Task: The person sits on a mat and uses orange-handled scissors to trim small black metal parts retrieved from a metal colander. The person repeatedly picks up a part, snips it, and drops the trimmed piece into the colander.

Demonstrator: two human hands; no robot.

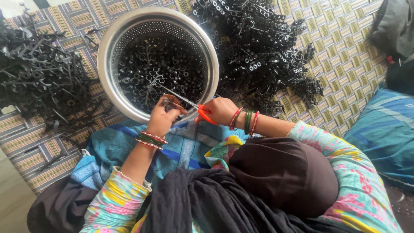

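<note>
My left hand point(165, 117) pinches a small black plastic sprue piece point(169, 105) over the near rim of a steel colander bowl point(105, 51). My right hand point(221, 111) grips orange-handled scissors point(206, 115). Their thin blades point(179, 97) point up-left over the bowl and reach the piece in my left hand. The bowl holds several small black plastic rings point(159, 64). Both wrists wear red and green bangles.
A heap of black sprues with rings attached point(258, 47) lies right of the bowl. Bare black sprue sticks point(41, 75) are piled to its left. Everything rests on a woven striped mat point(340, 51). A blue cushion point(386, 129) and a dark bag point(394, 26) sit at right.
</note>
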